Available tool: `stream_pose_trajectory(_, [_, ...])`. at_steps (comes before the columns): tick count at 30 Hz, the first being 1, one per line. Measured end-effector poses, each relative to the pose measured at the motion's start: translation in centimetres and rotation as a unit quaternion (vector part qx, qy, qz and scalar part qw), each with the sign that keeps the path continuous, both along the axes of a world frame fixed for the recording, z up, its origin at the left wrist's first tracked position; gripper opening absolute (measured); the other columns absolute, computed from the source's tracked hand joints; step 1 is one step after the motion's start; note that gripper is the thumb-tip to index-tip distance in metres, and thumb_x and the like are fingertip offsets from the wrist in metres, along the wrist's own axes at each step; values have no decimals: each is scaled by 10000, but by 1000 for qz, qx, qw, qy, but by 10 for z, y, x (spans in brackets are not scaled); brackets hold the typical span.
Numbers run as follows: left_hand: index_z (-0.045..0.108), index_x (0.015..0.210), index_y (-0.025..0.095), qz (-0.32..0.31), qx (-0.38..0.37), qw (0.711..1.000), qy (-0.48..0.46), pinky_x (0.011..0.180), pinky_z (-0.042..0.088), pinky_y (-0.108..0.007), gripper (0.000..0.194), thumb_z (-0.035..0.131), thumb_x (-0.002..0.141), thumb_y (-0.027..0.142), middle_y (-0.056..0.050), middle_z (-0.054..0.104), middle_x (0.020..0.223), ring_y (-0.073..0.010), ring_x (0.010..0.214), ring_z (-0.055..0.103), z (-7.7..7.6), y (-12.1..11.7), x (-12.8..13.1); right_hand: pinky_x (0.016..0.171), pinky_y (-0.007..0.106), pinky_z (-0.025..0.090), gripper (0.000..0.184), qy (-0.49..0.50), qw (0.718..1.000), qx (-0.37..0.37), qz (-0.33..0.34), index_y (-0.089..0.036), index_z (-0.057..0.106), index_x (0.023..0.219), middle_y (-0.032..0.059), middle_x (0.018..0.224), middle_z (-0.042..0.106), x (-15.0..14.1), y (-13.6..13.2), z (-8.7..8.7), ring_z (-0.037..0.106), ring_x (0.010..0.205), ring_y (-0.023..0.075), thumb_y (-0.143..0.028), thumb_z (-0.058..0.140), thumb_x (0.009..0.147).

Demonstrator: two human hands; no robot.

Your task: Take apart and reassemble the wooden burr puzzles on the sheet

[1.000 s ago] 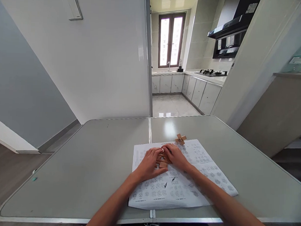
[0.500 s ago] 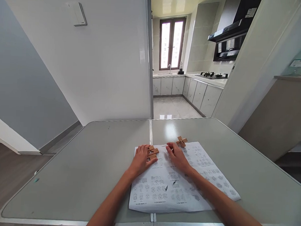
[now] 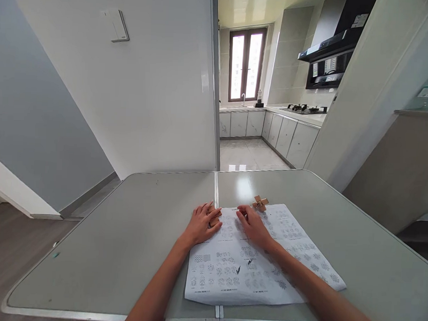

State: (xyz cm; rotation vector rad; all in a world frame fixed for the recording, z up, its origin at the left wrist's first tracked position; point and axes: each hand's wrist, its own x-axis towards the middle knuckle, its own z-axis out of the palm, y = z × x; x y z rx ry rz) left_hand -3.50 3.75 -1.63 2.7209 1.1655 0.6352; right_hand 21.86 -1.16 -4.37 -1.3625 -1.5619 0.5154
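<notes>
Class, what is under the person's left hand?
Parts of wooden pieces show from under the left hand; the rest is covered, so their number cannot be told.

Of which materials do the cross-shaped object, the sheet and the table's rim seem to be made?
Cross-shaped object: probably wood, seemingly unpainted, by its light brown colour. Sheet: matte white paper, by its printed figures and wavy edge. Table's rim: perhaps metal, judging by its silvery sheen.

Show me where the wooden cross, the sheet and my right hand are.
Wooden cross [image 3: 260, 204]: head view, middle of the crossed pieces.
Sheet [image 3: 233, 251]: head view, printed area between the forearms.
Right hand [image 3: 252, 224]: head view, back of the hand.
</notes>
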Motion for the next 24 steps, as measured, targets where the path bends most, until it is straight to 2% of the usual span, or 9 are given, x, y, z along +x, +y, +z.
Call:
stream_pose_trajectory(8, [613, 1362, 342, -7, -22, 999, -35, 1140, 410, -538, 432, 624, 961, 503, -77, 560, 1433, -321, 1351, 472, 5, -1, 1, 797, 429, 570, 406, -2, 1000, -4, -2, -200, 639, 1150, 112, 1012, 729, 0, 1, -1, 678, 879, 265, -549, 468, 1034])
stream_pose_trajectory(13, [544, 1453, 337, 0, -42, 998, -56, 1165, 373, -540, 547, 631, 955, 545, -91, 529, 1497, -327, 1400, 440, 8, 4, -5, 815, 437, 566, 404, 1, 1000, -9, 2, -203, 639, 1149, 114, 1025, 727, 0, 0, 0, 681, 896, 270, -551, 470, 1032])
stream_pose_trajectory(15, [524, 1477, 332, 27, -48, 994, -91, 1175, 356, -535, 534, 583, 986, 533, -88, 534, 1510, -316, 1401, 453, 8, 11, -12, 804, 433, 567, 406, 3, 1000, -11, 6, -202, 638, 1144, 116, 1024, 727, 0, 0, 1, 680, 892, 270, -552, 464, 1034])
stream_pose_trajectory(17, [578, 1422, 327, 87, -59, 982, -156, 1187, 350, -511, 434, 512, 1027, 496, -65, 596, 1456, -283, 1373, 496, 7, 21, -22, 797, 429, 563, 401, 4, 1000, -12, 10, -199, 637, 1134, 118, 1022, 729, 1, -1, 1, 678, 886, 269, -547, 464, 1034])
stream_pose_trajectory(20, [605, 1366, 230, 151, -55, 967, -197, 1178, 367, -519, 412, 461, 1037, 434, -117, 641, 1383, -290, 1332, 539, 3, 36, -37, 780, 419, 552, 386, 6, 1000, -11, 20, -198, 641, 1098, 115, 1004, 734, 1, -1, 3, 670, 857, 263, -535, 466, 1031])
stream_pose_trajectory(24, [603, 1307, 194, 218, -69, 941, -250, 1052, 498, -460, 377, 437, 1020, 374, -134, 687, 1319, -272, 1199, 652, -3, 46, -47, 724, 383, 531, 365, 8, 999, -10, 41, -202, 654, 1036, 96, 952, 741, 0, -3, 7, 654, 789, 242, -514, 463, 1032])
